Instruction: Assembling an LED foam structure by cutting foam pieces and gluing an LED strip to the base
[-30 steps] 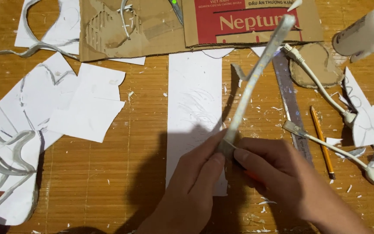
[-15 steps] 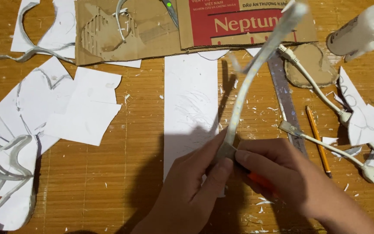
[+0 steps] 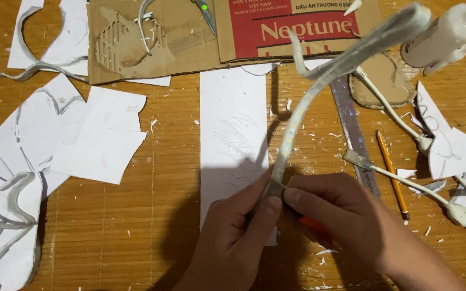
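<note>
1. At nine o'clock on the wooden table, cut white paper scraps lie fanned out, some bearing pencilled curves.

2. At twelve o'clock, a flattened cardboard box with a red printed panel lies against the top edge; a long white paper strip runs from it down toward the hands.

3. At six o'clock, the left hand pinches the lower end of a pale flexible light strip, thumb and forefinger closed tight on it.

4. Just to its right, the right hand meets it on the same end, fingers curled shut around the strip's tip and an orange-handled tool, mostly hidden. The strip arcs up toward one o'clock.

5. The work appears to be at the trimming or stripping stage on the strip's end; the next move likely calls for a steady pinch and a short, controlled pull.

6. At three o'clock lie a metal ruler, a pencil and white cables; a glue bottle stands at two o'clock.
</note>
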